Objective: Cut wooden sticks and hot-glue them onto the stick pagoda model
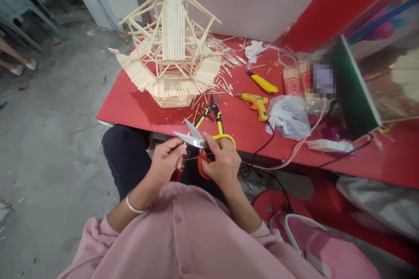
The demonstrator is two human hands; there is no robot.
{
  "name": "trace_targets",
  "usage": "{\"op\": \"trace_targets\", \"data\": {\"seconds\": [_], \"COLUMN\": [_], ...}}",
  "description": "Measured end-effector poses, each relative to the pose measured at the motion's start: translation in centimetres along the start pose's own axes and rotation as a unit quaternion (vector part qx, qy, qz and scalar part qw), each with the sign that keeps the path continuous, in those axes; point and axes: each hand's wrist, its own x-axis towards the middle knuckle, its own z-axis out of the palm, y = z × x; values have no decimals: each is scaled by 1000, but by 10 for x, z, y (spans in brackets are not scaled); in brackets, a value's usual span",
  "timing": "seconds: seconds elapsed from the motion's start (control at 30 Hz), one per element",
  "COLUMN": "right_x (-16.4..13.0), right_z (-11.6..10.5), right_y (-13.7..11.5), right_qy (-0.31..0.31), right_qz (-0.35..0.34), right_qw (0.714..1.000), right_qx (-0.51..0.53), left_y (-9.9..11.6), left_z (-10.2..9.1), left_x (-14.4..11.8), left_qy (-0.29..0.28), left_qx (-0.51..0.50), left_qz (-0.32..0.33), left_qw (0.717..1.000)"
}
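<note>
While the person sits at the edge of the red worktop (131,109), both forearms come up out of pink sleeves and meet just in front of the chest, below the worktop's near edge. The right hand (221,161) is turned palm-down with the wrist bent inward; its grip is closed through the red loops of a pair of scissors (196,144), forefinger laid along the top. The scissor blades stand open, pointing left and slightly up. The left hand (166,159), a silver bangle (134,207) on its wrist, is curled with fingertips pinched narrowly at the blade; whatever it pinches is too small to make out.

On the worktop just beyond the hands lie yellow-handled snips (212,115), tips pointing away. Farther back stands a stick-built model pavilion (170,52) with a peaked roof, loose sticks scattered beside it. To the right lie a yellow glue gun (257,104) with a black cord running off the worktop's edge, a yellow utility knife (262,82), a crumpled plastic bag (288,115) and a green board (355,87) propped upright.
</note>
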Motion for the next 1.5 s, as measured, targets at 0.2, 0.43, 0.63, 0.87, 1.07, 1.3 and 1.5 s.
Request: {"op": "trace_targets", "data": {"seconds": [0.2,0.43,0.63,0.87,1.07,1.3,1.5], "right_x": [11,16,23,61,97,114,136], "right_z": [-13,-25,-10,-4,9,-13,-8], "right_y": [34,65,34,58,49,114,160], "right_qy": [62,20,-100,-74,-140,-58,-129], "right_qz": [42,62,29,181,132,277,361], "right_qw": [997,997,994,979,980,950,917], "right_qx": [-15,-40,-33,-57,-46,-131,-111], "left_y": [17,12,13,8,16,35,51], "left_z": [-3,-13,1,6,19,17,11], "left_x": [-20,-12,0,3,12,22,25], "left_qy": [-36,54,23,9,-18,11,23], "left_qx": [-18,-47,-57,-54,-46,-73,-96], "left_qz": [-42,-12,14,-11,-8,27,25], "left_qw": [998,997,998,998,999,997,995]}}
